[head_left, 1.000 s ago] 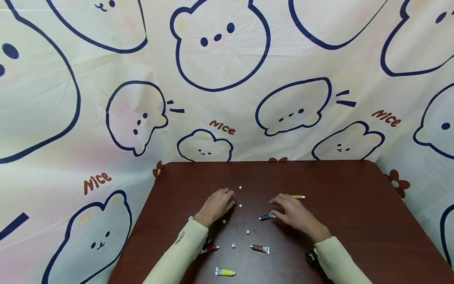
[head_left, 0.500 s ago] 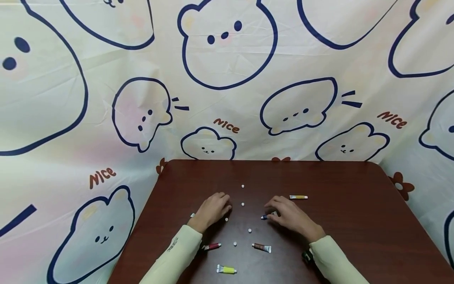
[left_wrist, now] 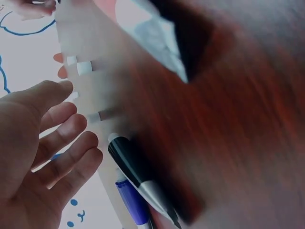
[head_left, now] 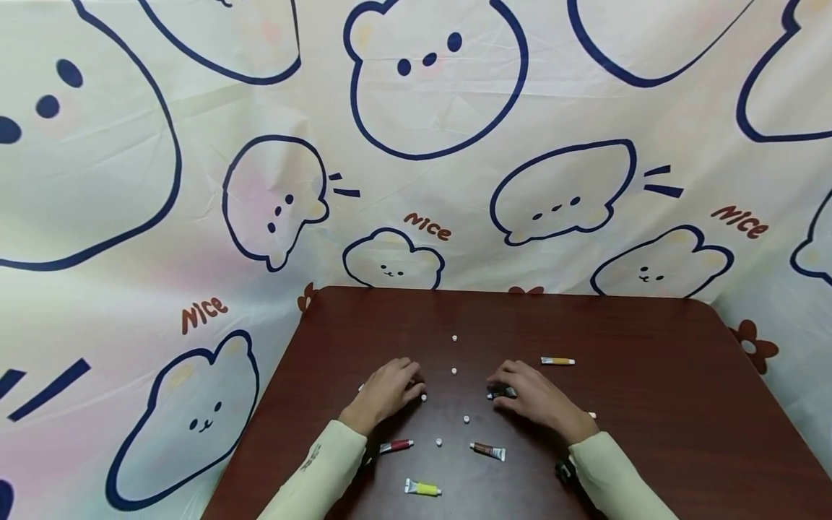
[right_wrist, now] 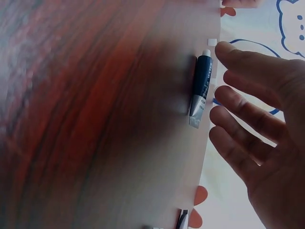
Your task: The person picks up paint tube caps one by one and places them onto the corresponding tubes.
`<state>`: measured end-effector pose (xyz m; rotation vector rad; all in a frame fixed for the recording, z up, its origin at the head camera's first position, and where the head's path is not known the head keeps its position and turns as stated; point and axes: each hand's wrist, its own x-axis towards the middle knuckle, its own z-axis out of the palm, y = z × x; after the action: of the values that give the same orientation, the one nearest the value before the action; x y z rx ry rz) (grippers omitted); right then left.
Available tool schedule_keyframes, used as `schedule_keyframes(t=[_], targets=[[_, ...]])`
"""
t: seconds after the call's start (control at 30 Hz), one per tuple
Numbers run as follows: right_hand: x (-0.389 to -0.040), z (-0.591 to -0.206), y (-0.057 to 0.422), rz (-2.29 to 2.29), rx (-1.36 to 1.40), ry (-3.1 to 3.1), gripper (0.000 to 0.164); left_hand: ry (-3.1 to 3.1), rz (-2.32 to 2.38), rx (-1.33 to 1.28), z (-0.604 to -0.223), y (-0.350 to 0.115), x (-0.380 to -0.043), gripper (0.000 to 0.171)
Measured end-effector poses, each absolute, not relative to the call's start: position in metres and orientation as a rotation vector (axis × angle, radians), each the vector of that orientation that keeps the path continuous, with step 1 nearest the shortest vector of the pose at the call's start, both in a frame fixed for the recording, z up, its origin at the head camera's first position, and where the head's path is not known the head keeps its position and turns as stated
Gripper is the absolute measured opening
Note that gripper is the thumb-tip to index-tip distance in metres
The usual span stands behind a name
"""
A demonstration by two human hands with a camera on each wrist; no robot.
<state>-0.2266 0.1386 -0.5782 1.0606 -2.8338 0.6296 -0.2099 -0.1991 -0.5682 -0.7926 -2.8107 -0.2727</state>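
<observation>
My left hand (head_left: 386, 393) hovers over the left middle of the table, fingers loosely bent and nothing in them; a white cap (head_left: 424, 398) lies by its thumb. Beneath it, the left wrist view has a dark-bodied paint tube (left_wrist: 128, 160) and a purple-blue tube (left_wrist: 132, 202), apart from the fingers. My right hand (head_left: 542, 399) is spread above a dark blue paint tube (right_wrist: 202, 81), partly covered by the thumb in the head view. In the right wrist view those fingers are parted and hold nothing. A silver tube end (left_wrist: 159, 40) looms close to the left wrist camera.
Brown (head_left: 487, 451), red (head_left: 396, 446) and yellow-green (head_left: 423, 488) tubes lie nearer the front. A yellow-orange tube (head_left: 557, 361) lies beyond the right hand. Several white caps, such as one cap (head_left: 466, 419), dot the middle. Behind the table (head_left: 650, 390) hangs a printed cloth (head_left: 416, 202).
The head view has swung slightly left. Both hands have shifted a little left over the table, uncovering the whole yellow-orange tube and a white end near the right wrist. The tubes look unmoved.
</observation>
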Motion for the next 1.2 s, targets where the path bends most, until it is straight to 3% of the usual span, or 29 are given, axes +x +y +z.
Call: schedule_keyframes(t=[0.37, 0.73, 1.2], targets=[[-0.2255, -0.5821, 0.1365, 0.573, 1.043, -2.854, 0.019, -2.754, -0.284, -0.756, -0.5712, -0.2046, -0.212, 0.016], [-0.2271, -0.5869, 0.136, 0.541, 1.093, -2.846, 0.016, -2.762, -0.211, -0.77, -0.5755, -0.2047, -0.2123, 0.006], [-0.2292, -0.5846, 0.1335, 0.506, 1.139, -2.803, 0.015, -2.742, -0.264, -0.758, -0.5699, -0.2071, -0.213, 0.009]])
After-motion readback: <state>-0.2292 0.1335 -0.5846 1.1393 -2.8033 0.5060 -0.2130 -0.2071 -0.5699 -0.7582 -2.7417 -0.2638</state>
